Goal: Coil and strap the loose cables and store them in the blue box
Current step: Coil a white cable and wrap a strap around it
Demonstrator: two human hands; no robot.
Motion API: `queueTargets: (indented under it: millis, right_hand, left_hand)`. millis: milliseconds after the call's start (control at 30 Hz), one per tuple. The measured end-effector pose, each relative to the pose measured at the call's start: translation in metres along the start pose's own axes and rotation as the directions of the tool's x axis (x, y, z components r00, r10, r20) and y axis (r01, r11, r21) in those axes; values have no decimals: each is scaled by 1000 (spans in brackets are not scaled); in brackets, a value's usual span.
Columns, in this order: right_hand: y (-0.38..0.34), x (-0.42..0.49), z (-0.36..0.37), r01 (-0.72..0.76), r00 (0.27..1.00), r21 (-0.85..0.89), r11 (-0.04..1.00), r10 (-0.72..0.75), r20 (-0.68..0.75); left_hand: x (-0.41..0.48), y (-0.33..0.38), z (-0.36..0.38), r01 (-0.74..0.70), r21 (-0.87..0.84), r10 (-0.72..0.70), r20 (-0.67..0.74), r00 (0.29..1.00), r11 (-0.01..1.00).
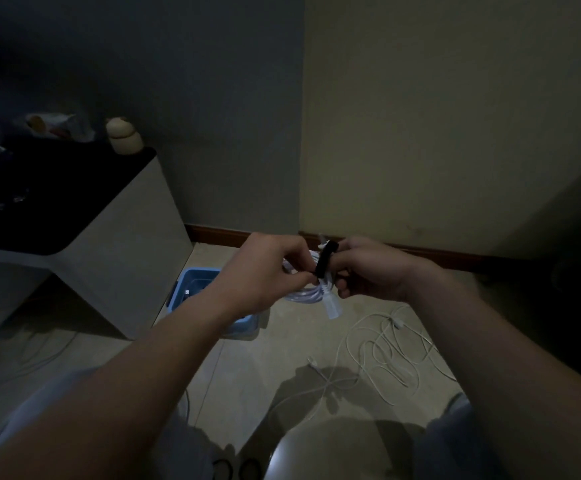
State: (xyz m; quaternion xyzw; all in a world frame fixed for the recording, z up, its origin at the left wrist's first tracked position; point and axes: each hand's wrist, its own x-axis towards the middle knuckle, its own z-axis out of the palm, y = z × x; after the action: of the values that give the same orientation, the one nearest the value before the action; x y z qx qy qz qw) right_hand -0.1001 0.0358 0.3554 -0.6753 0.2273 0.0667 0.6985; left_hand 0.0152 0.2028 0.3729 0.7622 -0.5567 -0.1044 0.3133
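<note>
Dim light leaves much of the scene hard to read. Most of the coil of white cable point(308, 293) is covered by the two hands that hold it above the floor, before the wall corner. Only its lower loops and a pale plug end hanging beneath them are seen. The rectangular blue plastic box point(195, 289) stands open on the floor just beside the cabinet. Its near part is hidden by the left forearm, and nothing within can be made out beyond a small pale spot. The left hand point(268, 268) is curled, with thumb and fingertips pinched on the coil where a flat, matt black strap point(323, 259) crosses it. The right hand point(372, 268) is likewise curled round the coil's other side, with the strap's upper end laid against its forefinger; whether the strap itself is gripped there cannot be told. Thin loose white cables point(394, 355) are spread in tangled loops on the smooth beige tiled floor point(282, 341) to the right, well apart from the box and partly cut off by the right forearm. A white cabinet with a glossy dark top point(119, 237) is seen at the left. The objects on it are blurred in shadow, a rounded cream figure point(123, 136) among them.
</note>
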Motion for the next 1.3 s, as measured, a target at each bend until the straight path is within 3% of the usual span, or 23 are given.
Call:
queueTargets:
  millis: [133,500,633,767,833,933,1067,1300]
  right_hand:
    - [-5,-3,4,1,1000,33,999,-2,21]
    - [-8,-6,7,-38,999,109,993,35,31]
    - [-6,-2,6,-88,995,169,982,94,-29]
    - [-5,-1,4,-96,995,177,979,94,19]
    - [-5,-1,2,-93,996,174,980,91,24]
    - [-5,-1,1,-73,997,139,988,77,-23]
    - [-5,-1,1,-119,991,121,985,125,-42]
    - [1,1,7,-137,987,96,986,144,-68]
  left_hand:
    - [-3,2,1,-10,-103,8,-21,1000,995]
    - [-4,1,14,39,-144,-47,-51,998,989]
    - [-6,2,15,-76,-11,75,-72,995,997]
    - [-10,4,14,-218,165,237,-105,966,962]
    - [-9,8,14,-297,329,350,-114,930,897]
    - [-4,9,16,-452,499,514,15,858,739]
    - [-2,6,18,-507,483,533,95,841,714]
    - [-4,10,20,-446,430,461,76,884,785]
